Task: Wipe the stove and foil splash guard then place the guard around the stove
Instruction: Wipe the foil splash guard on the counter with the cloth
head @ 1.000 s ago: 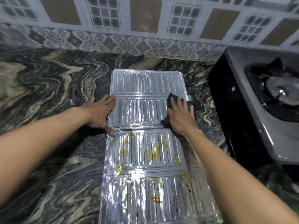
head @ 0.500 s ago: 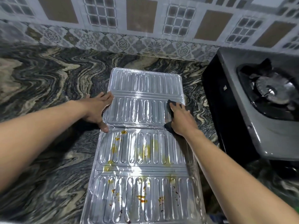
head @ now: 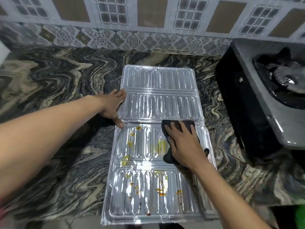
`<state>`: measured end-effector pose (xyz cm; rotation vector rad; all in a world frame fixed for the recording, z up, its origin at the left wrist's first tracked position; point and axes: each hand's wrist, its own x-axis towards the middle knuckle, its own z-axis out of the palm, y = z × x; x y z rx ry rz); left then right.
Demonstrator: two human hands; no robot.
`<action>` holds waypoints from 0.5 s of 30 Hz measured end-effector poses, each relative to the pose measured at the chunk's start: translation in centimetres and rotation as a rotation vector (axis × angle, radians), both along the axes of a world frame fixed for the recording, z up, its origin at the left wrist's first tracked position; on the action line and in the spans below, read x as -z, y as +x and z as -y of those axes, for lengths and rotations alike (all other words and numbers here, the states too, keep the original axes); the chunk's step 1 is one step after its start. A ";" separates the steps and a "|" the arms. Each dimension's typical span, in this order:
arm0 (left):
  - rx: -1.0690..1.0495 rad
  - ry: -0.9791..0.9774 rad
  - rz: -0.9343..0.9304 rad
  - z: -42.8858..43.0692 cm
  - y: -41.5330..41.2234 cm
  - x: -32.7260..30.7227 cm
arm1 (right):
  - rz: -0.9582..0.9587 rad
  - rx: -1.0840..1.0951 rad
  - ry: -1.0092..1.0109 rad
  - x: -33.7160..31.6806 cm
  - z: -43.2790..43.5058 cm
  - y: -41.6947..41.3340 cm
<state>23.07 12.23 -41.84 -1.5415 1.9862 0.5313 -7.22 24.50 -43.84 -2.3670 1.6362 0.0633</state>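
I had the foil splash guard [head: 158,104] lying flat and unfolded on the marbled worktop [head: 57,83], its ribbed panels running from the tiled wall [head: 148,35] toward me. The two far panels looked clean; the two near panels carried yellow and orange-brown food stains [head: 160,192].

My right hand [head: 184,146] lay flat, fingers spread, pressing a dark cloth [head: 177,125] onto the right side of the third panel, just below the fold line. The cloth showed past my fingertips and beside my thumb. My left hand [head: 112,106] was open too, palm down on the worktop, fingers resting on the guard's left edge and the thumb touching the fold.

The stove [head: 267,100] stood to the right, near but apart from the guard, with a strip of bare worktop between them. Its dark side faced the guard, and a burner [head: 287,76] sat in its grey top. My right forearm crossed over the nearest panel's right corner, hiding it.
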 end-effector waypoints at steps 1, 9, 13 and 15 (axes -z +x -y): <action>0.004 -0.015 -0.014 -0.1 0.2 0.1 | 0.008 -0.002 -0.029 1.1 -0.6 0.0; 0.085 -0.030 -0.065 0.2 2.4 0.4 | 0.035 0.056 -0.059 2.7 -1.2 3.2; 0.105 -0.065 -0.050 -0.1 2.2 0.6 | 0.039 -0.054 -0.035 2.7 -1.7 8.6; 0.106 -0.070 -0.060 -0.1 2.3 0.7 | 0.061 -0.117 -0.031 2.6 -2.0 11.0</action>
